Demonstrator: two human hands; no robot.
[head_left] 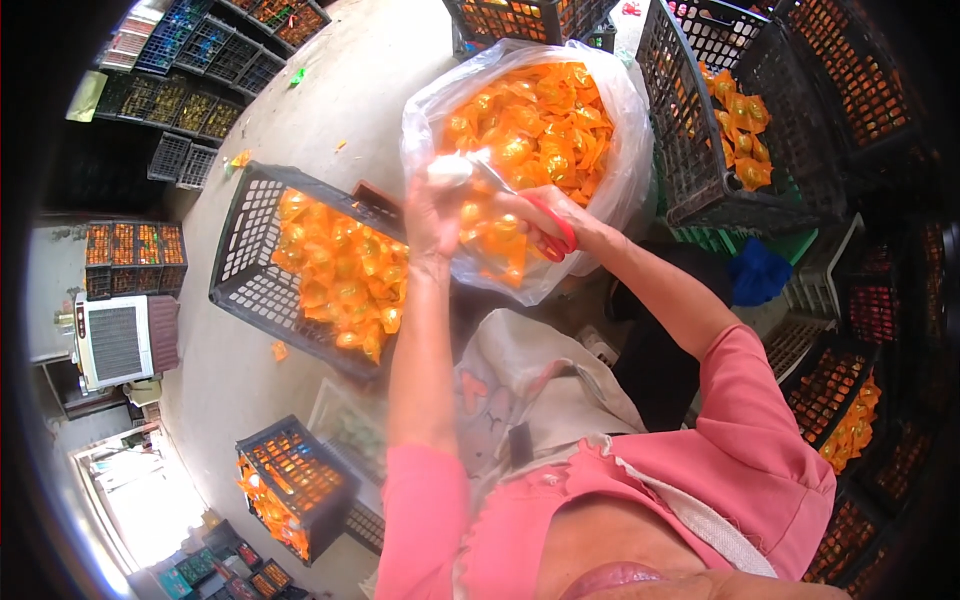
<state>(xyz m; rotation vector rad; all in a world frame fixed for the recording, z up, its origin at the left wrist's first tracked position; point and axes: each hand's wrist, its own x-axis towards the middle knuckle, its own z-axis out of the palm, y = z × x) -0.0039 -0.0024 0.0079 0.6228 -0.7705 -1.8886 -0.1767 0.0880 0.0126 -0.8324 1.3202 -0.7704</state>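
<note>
My right hand (pixel 560 215) grips scissors (pixel 565 238) by their red handles, over a large clear plastic bag (pixel 425 125). The bag is full of round pieces wrapped in shiny orange film (pixel 540 130). Close by on the left, my left hand (pixel 433 215) is raised above the bag's near left edge. Its fingers look curled but are blurred by motion and glare. A whitish spot shows at their tips, and I cannot make out what they hold. The scissors' blades point toward this hand, and glare hides their tips.
Left of the bag, a black plastic crate (pixel 235 255) holds more orange-wrapped pieces. At the right, a taller black crate (pixel 690 130) has a few inside. A blue cloth (pixel 760 272) lies below it. An air cooler (pixel 115 335) and stacked crates (pixel 185 75) stand farther left.
</note>
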